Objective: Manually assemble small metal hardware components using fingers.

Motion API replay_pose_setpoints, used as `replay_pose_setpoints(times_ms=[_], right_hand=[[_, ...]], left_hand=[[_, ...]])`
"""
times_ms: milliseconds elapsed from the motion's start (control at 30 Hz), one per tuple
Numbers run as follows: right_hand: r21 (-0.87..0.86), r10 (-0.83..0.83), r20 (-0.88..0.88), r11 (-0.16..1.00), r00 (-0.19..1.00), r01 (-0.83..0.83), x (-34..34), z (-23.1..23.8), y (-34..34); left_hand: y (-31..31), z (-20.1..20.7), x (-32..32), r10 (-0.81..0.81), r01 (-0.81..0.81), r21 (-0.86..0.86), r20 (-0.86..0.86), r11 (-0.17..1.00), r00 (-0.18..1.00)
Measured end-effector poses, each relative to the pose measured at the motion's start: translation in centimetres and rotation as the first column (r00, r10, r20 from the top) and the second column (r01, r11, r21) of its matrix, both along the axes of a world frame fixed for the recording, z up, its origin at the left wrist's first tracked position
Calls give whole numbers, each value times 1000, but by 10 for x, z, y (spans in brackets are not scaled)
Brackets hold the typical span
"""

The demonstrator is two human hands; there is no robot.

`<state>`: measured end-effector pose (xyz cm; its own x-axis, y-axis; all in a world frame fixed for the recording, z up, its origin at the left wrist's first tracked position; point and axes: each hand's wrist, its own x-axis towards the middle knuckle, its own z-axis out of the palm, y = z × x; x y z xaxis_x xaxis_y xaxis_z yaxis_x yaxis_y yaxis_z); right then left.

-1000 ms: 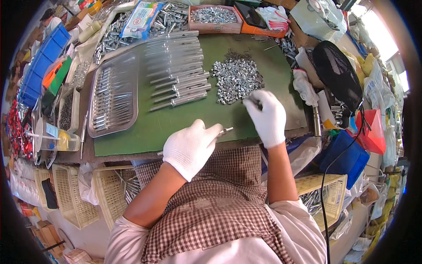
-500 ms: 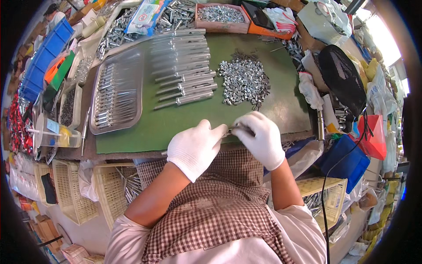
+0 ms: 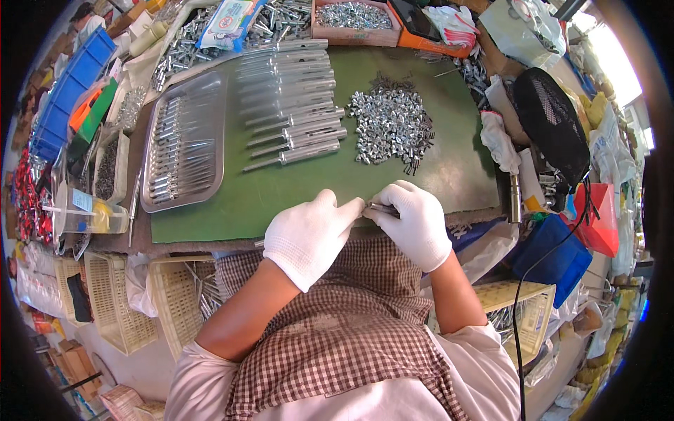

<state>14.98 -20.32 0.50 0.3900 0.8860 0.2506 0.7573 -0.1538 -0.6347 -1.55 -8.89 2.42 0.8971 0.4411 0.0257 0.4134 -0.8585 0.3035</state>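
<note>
My left hand [image 3: 312, 235], in a white knit glove, is closed with thumb and forefinger pinched at the front edge of the green mat [image 3: 232, 214]. A thin metal tip pokes out beside its wrist, so it seems to grip a metal rod, mostly hidden. My right hand [image 3: 413, 224], gloved too, is closed on a short metal piece [image 3: 384, 209] whose exact kind is hidden by the fingers. The fingertips of both hands meet. Beyond them lie a row of metal rods with thicker sleeves [image 3: 309, 151] and a pile of small silvery metal fittings [image 3: 390, 126].
A metal tray [image 3: 216, 151] of slim metal parts lies on the left of the mat. Dark small pins [image 3: 393, 84] lie behind the fittings. At the back stands a pink box [image 3: 319, 35] of small parts. A black mesh item [image 3: 551, 123] and a cable [image 3: 518, 316] are at right.
My right fingers have shifted around the short metal piece, closing nearer to my left fingertips. The left hand keeps its pinch almost in place. The view has shifted slightly.
</note>
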Motion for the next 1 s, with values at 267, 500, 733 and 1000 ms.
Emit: replay_pose_setpoints(times_ms=[267, 500, 733, 1000], right_hand=[[-13, 166, -3, 986, 986, -166, 18, -1, 4], [419, 413, -906, 844, 91, 336, -7, 0, 29], [564, 599, -801, 741, 22, 363, -13, -19, 40], [568, 446, -810, 760, 382, 316, -25, -26, 29]], left_hand=[[4, 1, 1, -79, 83, 76, -56, 994, 995], [4, 3, 2, -88, 96, 78, -100, 992, 991], [3, 1, 4, -88, 99, 93, -112, 991, 990], [-6, 18, 21, -133, 165, 146, -208, 975, 969]])
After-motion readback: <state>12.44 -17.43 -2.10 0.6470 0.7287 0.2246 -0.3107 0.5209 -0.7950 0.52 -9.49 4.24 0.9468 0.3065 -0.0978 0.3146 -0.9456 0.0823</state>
